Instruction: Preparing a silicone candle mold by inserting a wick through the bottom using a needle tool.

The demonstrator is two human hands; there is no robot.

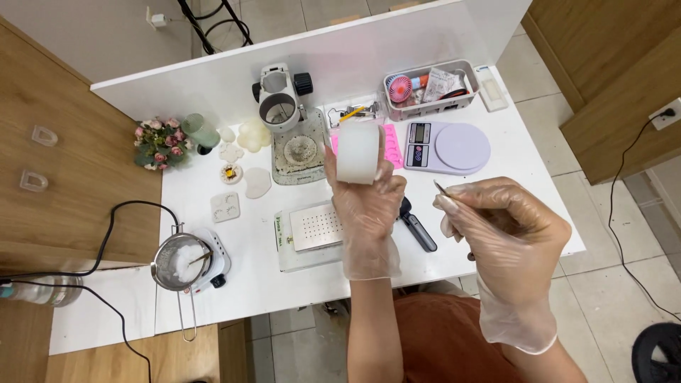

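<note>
My left hand (369, 206), in a clear glove, holds up a white translucent cylinder-shaped block (357, 153) above the white table (248, 269). My right hand (500, 223), also gloved, pinches thin metal tweezers (441, 189) whose tip points up and left toward the block, a short gap away. Under my left hand lies a metal plate with small holes (316, 227) and a black-handled tool (417, 228).
A microscope (281, 103) stands at the back with a pink mould (391, 145) and a digital scale (448, 147) to its right. A grey basket of items (430, 89) sits behind. At left are a flower pot (160, 142), white moulded pieces (252, 135) and a pan on a small hotplate (186, 264).
</note>
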